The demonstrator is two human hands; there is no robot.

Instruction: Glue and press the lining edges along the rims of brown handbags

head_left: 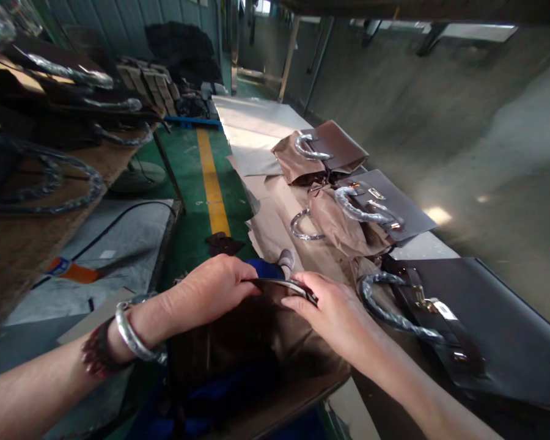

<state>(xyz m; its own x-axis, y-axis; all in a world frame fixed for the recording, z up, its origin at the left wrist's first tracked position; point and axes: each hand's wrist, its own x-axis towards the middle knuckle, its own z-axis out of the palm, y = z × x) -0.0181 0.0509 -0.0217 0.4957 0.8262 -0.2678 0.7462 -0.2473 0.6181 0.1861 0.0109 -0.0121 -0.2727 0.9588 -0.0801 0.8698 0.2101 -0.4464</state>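
Note:
My left hand and my right hand both grip the top edge of a dark brown handbag that I hold open close in front of me. The left fingers curl over the rim from the left. The right fingers pinch the rim from the right. Brown paper stuffing shows inside the bag. A silver bangle and a dark beaded bracelet sit on my left wrist.
A long table runs away on the right. On it lie a dark grey handbag, a second grey one and a brown one, all with plastic-wrapped handles. Shelves with more wrapped handles stand left, across a green floor with a yellow stripe.

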